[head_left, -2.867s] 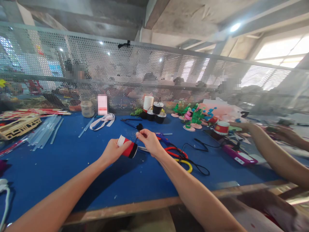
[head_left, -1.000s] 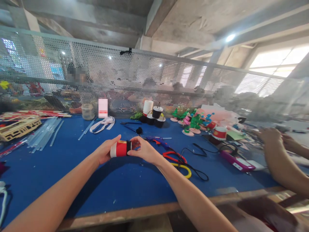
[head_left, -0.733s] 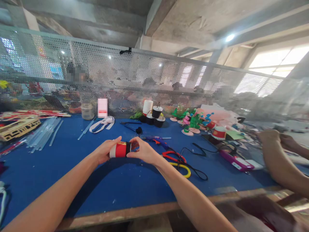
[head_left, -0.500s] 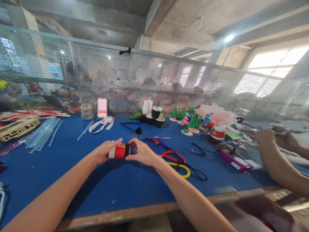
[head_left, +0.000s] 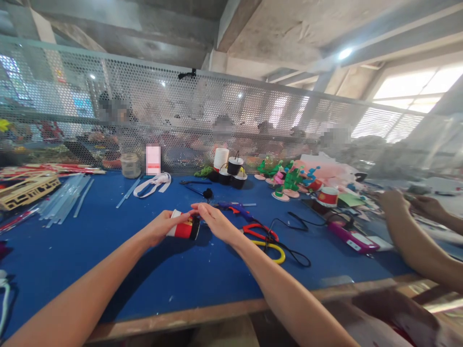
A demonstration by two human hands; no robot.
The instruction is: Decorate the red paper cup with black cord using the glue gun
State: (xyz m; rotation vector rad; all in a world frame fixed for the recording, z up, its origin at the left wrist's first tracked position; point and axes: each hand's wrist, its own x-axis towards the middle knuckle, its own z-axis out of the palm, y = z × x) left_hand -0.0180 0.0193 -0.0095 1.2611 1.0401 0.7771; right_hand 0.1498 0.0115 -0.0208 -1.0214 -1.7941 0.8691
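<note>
A small paper cup (head_left: 183, 230), red in the middle with a white end and a black band at the other, is tilted on its side just above the blue table. My left hand (head_left: 162, 226) is closed around its white end, thumb along the top. My right hand (head_left: 213, 220) is at the cup's upper side by the black band, its fingers drawn together against it and close to the left fingertips. What lies under the right fingers is hidden. Right of this hand are a purple glue gun (head_left: 231, 208) and scissors with red and yellow handles (head_left: 278, 253).
Clear glue sticks (head_left: 65, 200) and a wooden piece (head_left: 31, 190) lie left. White ribbon (head_left: 154, 185), small black buckets (head_left: 235, 166) and stacked white cups (head_left: 221, 159) stand by the mesh partition. Green figures (head_left: 290, 183), a purple device (head_left: 352, 237) and another person's arm (head_left: 408, 231) are right.
My right hand has shifted from gripping the cup's black end to its upper side. The cup has tilted, its black end now lower and turned more toward me.
</note>
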